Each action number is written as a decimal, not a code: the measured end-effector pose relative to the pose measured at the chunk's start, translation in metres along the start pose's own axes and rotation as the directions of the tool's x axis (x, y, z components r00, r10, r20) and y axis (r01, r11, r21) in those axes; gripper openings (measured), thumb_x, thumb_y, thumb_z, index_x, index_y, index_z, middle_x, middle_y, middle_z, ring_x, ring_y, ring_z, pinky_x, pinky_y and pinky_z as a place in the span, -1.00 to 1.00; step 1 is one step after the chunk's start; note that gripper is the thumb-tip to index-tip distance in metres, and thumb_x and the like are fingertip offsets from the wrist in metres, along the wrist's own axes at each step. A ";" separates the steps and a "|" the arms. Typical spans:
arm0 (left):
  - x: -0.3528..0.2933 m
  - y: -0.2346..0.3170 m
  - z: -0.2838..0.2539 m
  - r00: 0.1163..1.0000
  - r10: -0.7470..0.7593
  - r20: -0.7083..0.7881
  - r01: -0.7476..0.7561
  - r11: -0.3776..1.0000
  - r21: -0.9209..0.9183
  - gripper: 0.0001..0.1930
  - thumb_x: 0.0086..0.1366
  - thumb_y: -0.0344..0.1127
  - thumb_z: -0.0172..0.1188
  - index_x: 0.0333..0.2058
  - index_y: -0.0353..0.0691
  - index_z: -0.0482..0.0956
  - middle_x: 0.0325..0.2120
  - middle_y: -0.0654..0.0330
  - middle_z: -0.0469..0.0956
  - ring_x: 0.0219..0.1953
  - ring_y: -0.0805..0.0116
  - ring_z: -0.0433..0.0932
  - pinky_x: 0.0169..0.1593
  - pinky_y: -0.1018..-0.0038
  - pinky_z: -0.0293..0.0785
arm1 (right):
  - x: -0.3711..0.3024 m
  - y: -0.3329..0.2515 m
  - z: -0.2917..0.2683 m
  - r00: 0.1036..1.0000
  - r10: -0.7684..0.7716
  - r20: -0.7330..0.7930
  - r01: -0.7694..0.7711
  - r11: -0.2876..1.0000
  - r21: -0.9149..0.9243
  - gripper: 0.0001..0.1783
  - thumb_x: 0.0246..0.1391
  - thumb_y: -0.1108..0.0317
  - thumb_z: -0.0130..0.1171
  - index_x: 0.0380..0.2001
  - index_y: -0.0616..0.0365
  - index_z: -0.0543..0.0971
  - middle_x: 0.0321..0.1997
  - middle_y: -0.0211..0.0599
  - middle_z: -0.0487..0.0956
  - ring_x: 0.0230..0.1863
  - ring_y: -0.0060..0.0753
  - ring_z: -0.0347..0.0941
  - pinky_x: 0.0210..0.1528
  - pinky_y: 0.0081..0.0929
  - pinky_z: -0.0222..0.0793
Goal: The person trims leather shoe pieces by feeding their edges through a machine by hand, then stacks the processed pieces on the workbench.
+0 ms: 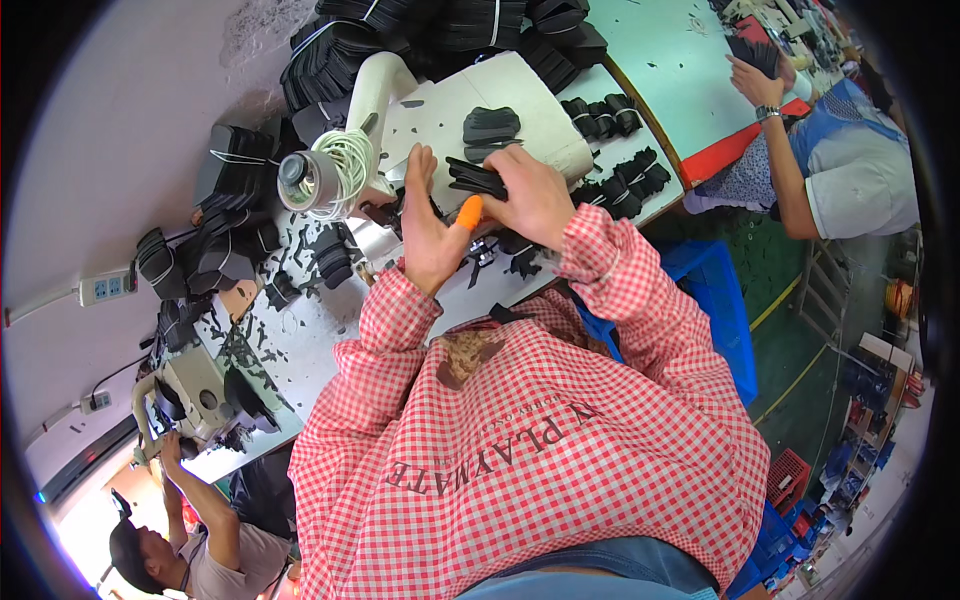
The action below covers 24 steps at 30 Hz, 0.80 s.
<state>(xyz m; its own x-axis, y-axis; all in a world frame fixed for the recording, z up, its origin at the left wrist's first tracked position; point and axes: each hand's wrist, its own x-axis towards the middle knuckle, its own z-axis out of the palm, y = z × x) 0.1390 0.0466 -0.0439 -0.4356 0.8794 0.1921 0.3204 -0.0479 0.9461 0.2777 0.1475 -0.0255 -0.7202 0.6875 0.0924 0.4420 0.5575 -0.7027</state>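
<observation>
My right hand (528, 195) grips a small bunch of black strip-like pieces (476, 178), fanned slightly at their free ends. Beside it, my left hand (430, 230) is open with its fingers stretched out, and an orange finger cover (470, 212) sits on its thumb. Both hands are over the near edge of a white machine (545, 110) with a curved arm. On its flat top, just beyond my hands, lies a loose stack of dark grey flat pieces (491, 127). Metal machine parts (482, 252) show partly below my hands.
Coiled pale cord (343, 175) hangs by the machine's arm. Tied black bundles (400, 30) pile up behind, with smaller bundles (605, 115) at right. Black scraps litter the white table (320, 335). A blue crate (715, 300) stands at my right. Co-workers (855, 165) sit right and lower left.
</observation>
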 end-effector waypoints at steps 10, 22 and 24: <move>0.008 -0.002 0.002 0.994 0.010 0.105 -0.033 0.975 0.220 -0.20 0.14 -0.41 0.13 0.32 -0.34 -0.06 0.19 -0.24 0.26 0.22 -0.08 0.31 0.23 0.28 0.25 | 0.003 0.012 0.013 0.999 -0.025 0.021 0.026 0.999 -0.039 -0.45 -0.13 0.38 0.33 -0.01 0.19 0.40 -0.09 -0.05 0.41 -0.10 0.12 0.45 -0.08 -0.11 0.42; -0.010 0.022 -0.013 0.792 -0.540 0.286 0.607 0.643 -0.468 -0.74 0.28 -0.34 0.10 -0.11 -0.38 0.51 -0.43 0.14 0.59 -0.49 0.40 0.57 -0.47 0.48 0.50 | -0.028 -0.043 -0.019 0.960 0.114 0.255 -0.227 0.850 0.476 -0.52 -0.08 0.35 0.36 -0.06 0.28 0.52 -0.33 -0.19 0.57 -0.51 -0.55 0.47 -0.43 -0.60 0.39; -0.017 0.035 -0.022 0.812 -0.487 0.323 0.559 0.808 -0.186 -0.74 0.25 -0.37 0.10 -0.12 -0.38 0.50 -0.45 0.14 0.58 -0.54 0.40 0.56 -0.52 0.51 0.48 | -0.027 -0.033 -0.014 0.956 0.193 0.222 -0.290 0.747 0.598 -0.51 -0.11 0.29 0.40 -0.09 0.29 0.55 -0.43 -0.23 0.60 -0.53 -0.68 0.44 -0.46 -0.63 0.37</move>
<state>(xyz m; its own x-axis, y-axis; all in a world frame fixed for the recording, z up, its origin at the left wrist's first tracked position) 0.1387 0.0192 -0.0085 -0.2377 0.8900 -0.3891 -0.1414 0.3646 0.9204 0.2895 0.1171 0.0050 -0.7221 0.6612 -0.2036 0.2189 -0.0609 -0.9738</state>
